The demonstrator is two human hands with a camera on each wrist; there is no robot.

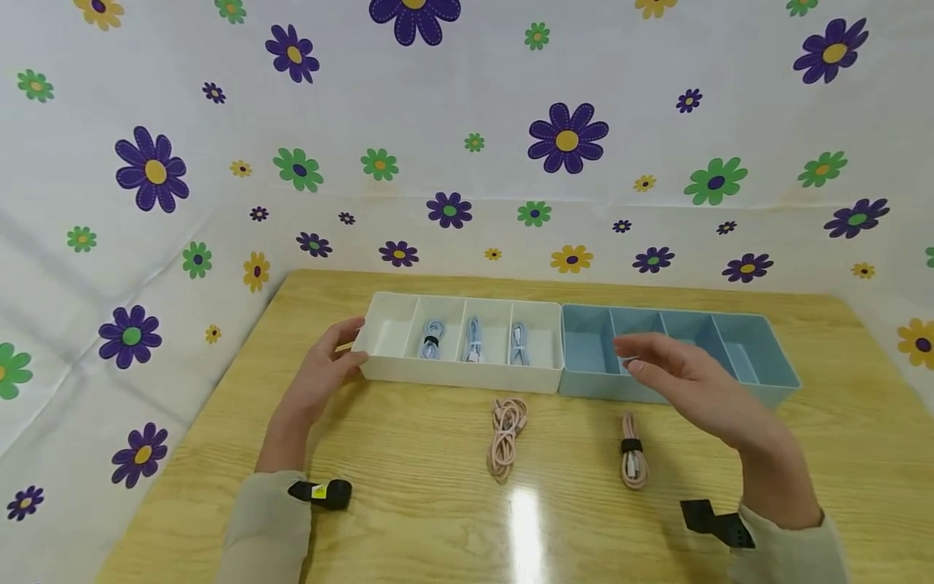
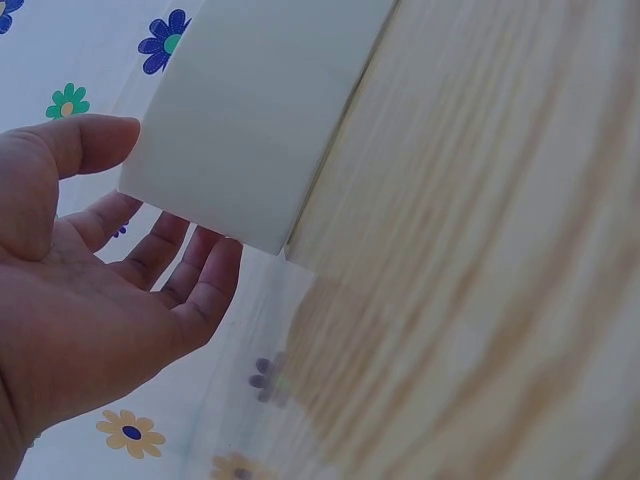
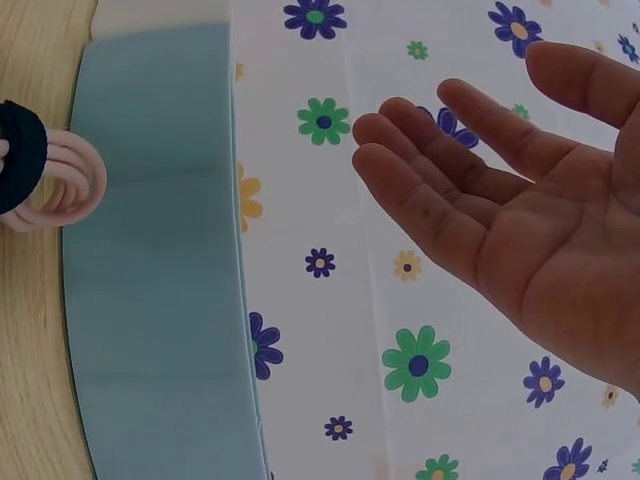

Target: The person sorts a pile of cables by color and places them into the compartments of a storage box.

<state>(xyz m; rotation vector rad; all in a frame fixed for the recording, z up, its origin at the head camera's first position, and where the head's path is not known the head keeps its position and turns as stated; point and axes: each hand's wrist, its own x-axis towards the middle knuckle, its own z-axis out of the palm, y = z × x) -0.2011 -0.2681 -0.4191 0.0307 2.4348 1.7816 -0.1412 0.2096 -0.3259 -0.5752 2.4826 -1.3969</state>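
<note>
My left hand (image 1: 327,365) is at the left end of the white divided box (image 1: 460,373), its fingertips touching the end wall. The left wrist view shows the thumb by one corner of the white end wall (image 2: 250,110) and the other fingers along its edge. Three bundled light blue cables, among them one with a black strap (image 1: 432,341), lie in separate compartments of this box. My right hand (image 1: 693,381) hovers over the blue divided box (image 1: 766,389), holding nothing, fingers loosely bent. In the right wrist view, the palm (image 3: 560,240) and spread fingers face the camera.
Two pink cables lie on the wooden table (image 1: 409,503) in front of the boxes: one coiled bundle (image 1: 505,438) near the middle, one bundle with a black strap (image 1: 633,466) farther right. Behind stands a flowered cloth backdrop (image 1: 474,97). The two boxes sit end to end.
</note>
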